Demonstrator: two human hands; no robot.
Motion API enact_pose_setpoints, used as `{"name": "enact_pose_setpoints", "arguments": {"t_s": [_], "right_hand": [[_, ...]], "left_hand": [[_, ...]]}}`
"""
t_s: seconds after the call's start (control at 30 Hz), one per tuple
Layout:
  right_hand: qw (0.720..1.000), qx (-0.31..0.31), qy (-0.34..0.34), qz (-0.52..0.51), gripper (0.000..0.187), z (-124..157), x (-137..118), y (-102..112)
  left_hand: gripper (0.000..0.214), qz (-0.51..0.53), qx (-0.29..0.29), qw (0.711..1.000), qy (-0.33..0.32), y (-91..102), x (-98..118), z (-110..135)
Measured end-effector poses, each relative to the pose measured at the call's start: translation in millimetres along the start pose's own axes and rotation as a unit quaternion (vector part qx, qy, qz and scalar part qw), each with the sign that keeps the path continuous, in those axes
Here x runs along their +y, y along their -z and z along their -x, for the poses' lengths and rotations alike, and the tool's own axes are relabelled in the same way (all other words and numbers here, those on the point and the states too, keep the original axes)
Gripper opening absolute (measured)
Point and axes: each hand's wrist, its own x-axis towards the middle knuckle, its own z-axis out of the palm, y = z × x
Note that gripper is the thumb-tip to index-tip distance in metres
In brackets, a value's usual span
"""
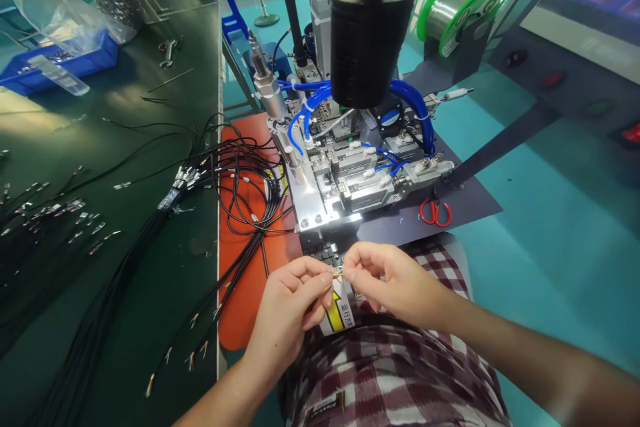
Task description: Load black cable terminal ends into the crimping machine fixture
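Note:
Fine coloured wires [338, 272] show between my two hands, just in front of the machine [350, 173]. My left hand [295, 300] pinches them from the left, its thumb and forefinger pressed together. From the right, my right hand [385, 280] closes its thumb and forefinger on the wire ends. Most of whatever cable they belong to is hidden behind my fingers. Below the hands is a label with a yellow arrow [336, 313]. To the left, black cables [250, 247] with stripped coloured ends lie across an orange mat [240, 307] and the table edge.
A dark green table [165, 267] holds bundled black cables [130, 253] and a blue bin [65, 67]. Red-handled scissors [436, 213] lie right of the machine. A black nozzle [370, 47] hangs above it, and a green wire spool [453, 13] stands behind.

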Motion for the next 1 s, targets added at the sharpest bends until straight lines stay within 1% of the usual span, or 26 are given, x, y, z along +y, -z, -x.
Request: {"name": "enact_pose_setpoints", "arguments": {"t_s": [0.17,0.3,0.4,0.5,0.6,0.73,1.0], "right_hand": [[0.997,-0.039,-0.028,-0.059,0.016,-5,-2,1],[0.993,-0.047,-0.023,-0.101,0.02,-7,1,0],[0.996,-0.024,-0.02,-0.083,0.017,-4,5,-3],[0.999,0.018,0.007,-0.048,0.013,-2,8,-5],[0.998,0.033,0.017,-0.048,0.013,-1,11,-7],[0.997,0.058,0.019,-0.05,0.014,-1,14,-10],[0.992,0.103,0.068,-0.004,0.014,0,19,-18]], "left_hand": [[0.021,0.027,-0.02,0.999,0.011,4.4,-2,-2],[0.024,0.016,-0.003,1.0,0.013,2.7,-2,-1],[0.028,-0.001,0.023,1.0,0.018,-1.0,-2,-1],[0.031,-0.006,0.042,0.999,0.021,-4.4,-3,-1],[0.031,-0.004,0.051,0.999,0.019,-6.2,-4,-1],[0.03,-0.004,0.057,0.998,0.006,-6.4,-6,-1],[0.028,-0.007,0.05,0.999,-0.004,-6.6,-6,0]]}}
